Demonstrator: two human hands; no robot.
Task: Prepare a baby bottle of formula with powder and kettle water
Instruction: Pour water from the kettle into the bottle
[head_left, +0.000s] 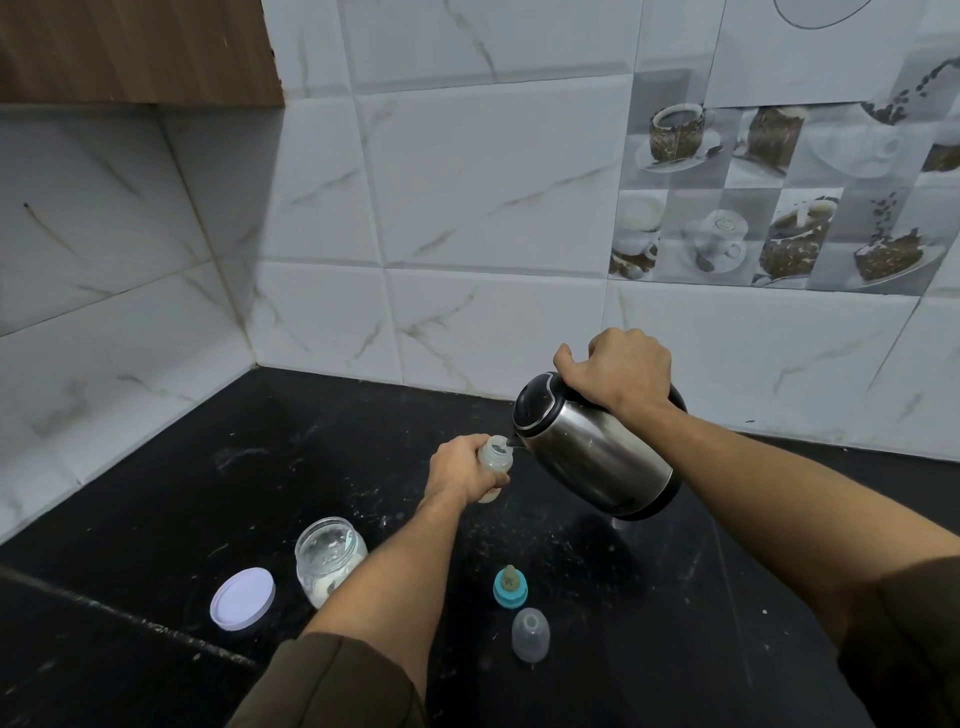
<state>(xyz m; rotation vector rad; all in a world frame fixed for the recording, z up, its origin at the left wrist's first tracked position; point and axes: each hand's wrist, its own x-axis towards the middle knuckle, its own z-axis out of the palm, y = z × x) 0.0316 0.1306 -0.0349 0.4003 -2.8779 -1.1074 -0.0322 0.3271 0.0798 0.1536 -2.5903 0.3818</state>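
My left hand (457, 470) grips a small clear baby bottle (495, 460) that stands open on the black counter (218, 499). My right hand (618, 371) holds the handle of a steel kettle (592, 452) with a black lid, tilted left. The kettle's spout sits right at the bottle's mouth. An open glass jar of white powder (328, 558) stands at the front left, partly behind my left forearm. Its white lid (242, 597) lies flat beside it. The blue-ringed teat (510, 587) and the clear bottle cap (530, 634) rest on the counter between my arms.
White marble-look tiled walls meet in a corner at the back left. A wooden cabinet (135, 52) hangs at the upper left. The counter's front edge (130, 618) runs diagonally at the lower left. Powder specks dot the counter.
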